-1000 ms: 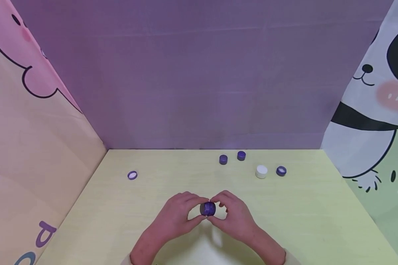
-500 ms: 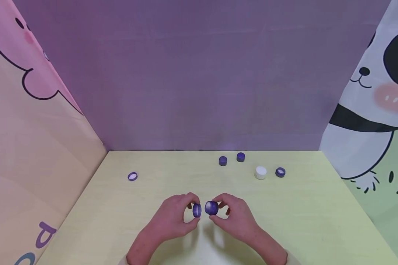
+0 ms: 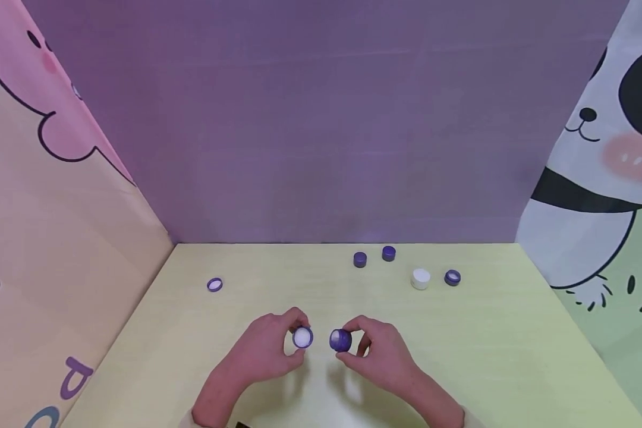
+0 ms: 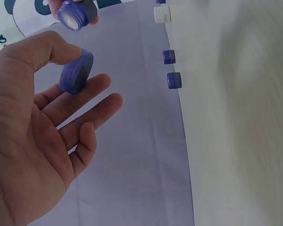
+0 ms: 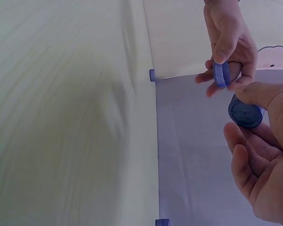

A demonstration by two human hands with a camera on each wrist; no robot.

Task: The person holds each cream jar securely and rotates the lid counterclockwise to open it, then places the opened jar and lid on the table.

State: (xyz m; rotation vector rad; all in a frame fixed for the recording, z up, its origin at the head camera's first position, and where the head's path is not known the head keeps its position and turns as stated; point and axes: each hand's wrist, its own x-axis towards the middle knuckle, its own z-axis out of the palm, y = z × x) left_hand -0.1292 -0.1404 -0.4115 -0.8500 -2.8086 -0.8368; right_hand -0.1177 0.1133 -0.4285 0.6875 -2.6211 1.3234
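Observation:
My left hand (image 3: 267, 348) pinches a round purple screw lid (image 3: 302, 337) between thumb and fingers, its white inside facing up toward the head camera. Across a small gap, my right hand (image 3: 381, 351) pinches a small purple jar (image 3: 343, 340) by its sides. The jar lies tilted with its mouth toward the left hand; a threaded neck and a pale inside show on the jar (image 4: 75, 16) in the left wrist view. From the right wrist, the flat base of the jar (image 5: 245, 113) is visible below the lid (image 5: 221, 74). Both pieces are held above the table.
A purple lid (image 3: 214, 285) lies at the left of the pale table (image 3: 278, 273). Toward the back right stand two small purple containers (image 3: 360, 260), a white round container (image 3: 420, 279) and a purple ring-topped piece (image 3: 452, 277). A purple cloth wall (image 3: 321, 148) closes the back.
The lid has come off the jar; my left hand has moved left with it and turned its inside upward. My right hand stays nearly in place with the jar.

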